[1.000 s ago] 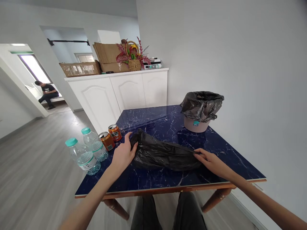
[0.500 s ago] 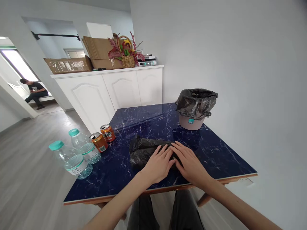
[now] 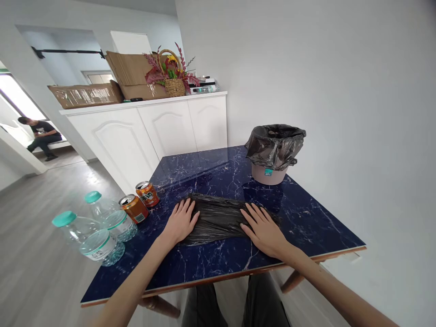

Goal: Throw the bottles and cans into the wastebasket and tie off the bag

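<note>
A black plastic bag [image 3: 220,219] lies spread and wrinkled on the dark blue marbled table [image 3: 211,261]. On its left end rests my left hand [image 3: 181,221], flat with the fingers apart. My right hand [image 3: 264,229] presses on the bag's right end, its fingers also spread. Both palms face down, and the middle of the bag shows between them.
A bin [image 3: 269,175] lined with a black bag stands at the table's back right. Two orange cans [image 3: 134,209] and two clear bottles [image 3: 102,247] line the left edge. Behind is a white cabinet [image 3: 170,127] with boxes and a flower basket; a person [image 3: 42,136] sits far left.
My hands have moved apart from the bag's right part, the left one to its left end. The bag now looks flatter and more stretched out. The view has shifted slightly.
</note>
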{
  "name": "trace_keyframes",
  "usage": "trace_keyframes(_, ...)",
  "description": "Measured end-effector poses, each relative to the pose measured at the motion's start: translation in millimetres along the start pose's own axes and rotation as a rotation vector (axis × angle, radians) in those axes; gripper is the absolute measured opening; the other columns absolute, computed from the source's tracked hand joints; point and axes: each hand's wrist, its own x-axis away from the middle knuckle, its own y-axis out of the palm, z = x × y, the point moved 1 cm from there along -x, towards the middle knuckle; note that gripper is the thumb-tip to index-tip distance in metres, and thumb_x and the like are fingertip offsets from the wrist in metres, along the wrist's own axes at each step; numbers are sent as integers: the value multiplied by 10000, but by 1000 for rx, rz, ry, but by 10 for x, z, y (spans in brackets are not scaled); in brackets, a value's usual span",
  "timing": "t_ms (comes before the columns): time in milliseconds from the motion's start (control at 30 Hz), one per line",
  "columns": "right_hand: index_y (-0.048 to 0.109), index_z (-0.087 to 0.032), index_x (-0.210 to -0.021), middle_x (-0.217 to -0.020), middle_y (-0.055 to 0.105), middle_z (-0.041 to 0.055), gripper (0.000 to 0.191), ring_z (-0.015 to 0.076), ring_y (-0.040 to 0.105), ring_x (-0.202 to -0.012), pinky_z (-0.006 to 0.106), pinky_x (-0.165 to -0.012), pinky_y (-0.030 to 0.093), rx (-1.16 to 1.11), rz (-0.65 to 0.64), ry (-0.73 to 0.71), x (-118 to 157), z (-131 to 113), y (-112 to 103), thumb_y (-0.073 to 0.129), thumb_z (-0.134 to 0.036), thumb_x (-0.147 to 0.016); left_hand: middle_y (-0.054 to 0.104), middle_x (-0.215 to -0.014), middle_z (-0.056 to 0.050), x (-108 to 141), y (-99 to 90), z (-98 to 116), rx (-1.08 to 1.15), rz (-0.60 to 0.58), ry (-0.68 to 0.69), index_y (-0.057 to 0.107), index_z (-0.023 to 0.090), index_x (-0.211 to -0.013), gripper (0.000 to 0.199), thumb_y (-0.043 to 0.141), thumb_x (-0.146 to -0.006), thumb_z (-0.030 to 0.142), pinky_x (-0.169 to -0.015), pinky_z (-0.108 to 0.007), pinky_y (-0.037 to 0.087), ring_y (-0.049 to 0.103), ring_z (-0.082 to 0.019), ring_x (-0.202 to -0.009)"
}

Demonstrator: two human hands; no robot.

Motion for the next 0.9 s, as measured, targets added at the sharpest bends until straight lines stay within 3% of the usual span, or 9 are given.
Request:
trace_keyframes(67,350,-269,-1664,-1749,245,37,659,282,205,-1623,530,-1321,214,-4,6,-3,5,-8,13,263,-600,-1101,414,-1669,-199,-34,-78,217,23,106,56,507,121,-1537,511,369,-1087,318,-1267,-607,298,375,-371,-1555)
trace_keyframes(133,321,-272,-1674,-1751,238,41,659,281,206,-1623,531,-1318,226,1,23,-7,10,-8,31,274,-594,-1101,480,-1636,-150,-80,-101,574,100,179,197,527,177,-1516,463,377,-1089,273,-1273,-549,333,418,-307,-1538)
trace_keyframes(233,300,-234,-1681,-1749,243,78,673,285,215,-1620,532,-1312,233,27,59,-23,12,1,56,299,-574,-1100,406,-1694,-95,-161,15,1120,232,52,426,393,228,-1610,528,400,-1111,401,-1291,-483,322,307,-250,-1598)
trace_keyframes(333,281,-229,-1687,-1747,254,79,650,277,219,-1620,529,-1310,233,37,81,-43,11,11,69,288,-521,-1106,275,-1747,-80,-243,215,1360,266,-69,426,198,223,-1695,624,302,-1132,469,-1315,-461,256,187,-231,-1632)
trace_keyframes(400,273,-233,-1689,-1746,259,72,656,274,222,-1619,523,-1312,228,29,79,-35,11,16,69,277,-533,-1106,273,-1745,-79,-283,321,1296,242,-90,347,202,228,-1698,631,261,-1132,500,-1323,-484,213,179,-243,-1632)
trace_keyframes(500,302,-223,-1681,-1744,265,75,697,277,221,-1619,519,-1318,213,10,57,-12,15,12,57,279,-600,-1094,275,-1744,-50,-300,373,955,180,-102,245,298,282,-1675,626,281,-1116,562,-1329,-516,156,170,-261,-1634)
trace_keyframes(733,362,-228,-1658,-1745,262,74,724,271,230,-1617,519,-1318,213,-25,26,10,17,-36,4,267,-655,-1082,346,-1711,-101,-159,165,-31,106,-95,58,417,239,-1628,612,328,-1105,546,-1295,-556,245,292,-317,-1597)
trace_keyframes(800,390,-212,-1645,-1740,275,89,728,275,237,-1615,518,-1319,215,-30,16,18,9,-42,-14,281,-658,-1080,370,-1701,-109,-71,78,-149,99,-79,42,437,231,-1613,590,330,-1109,518,-1283,-519,295,370,-297,-1567)
trace_keyframes(900,428,-204,-1625,-1726,312,104,699,292,267,-1605,532,-1310,247,-44,21,10,22,-45,-53,317,-633,-1085,413,-1682,-118,125,-58,-138,97,-36,47,462,197,-1584,547,308,-1124,451,-1281,-467,328,418,-250,-1545)
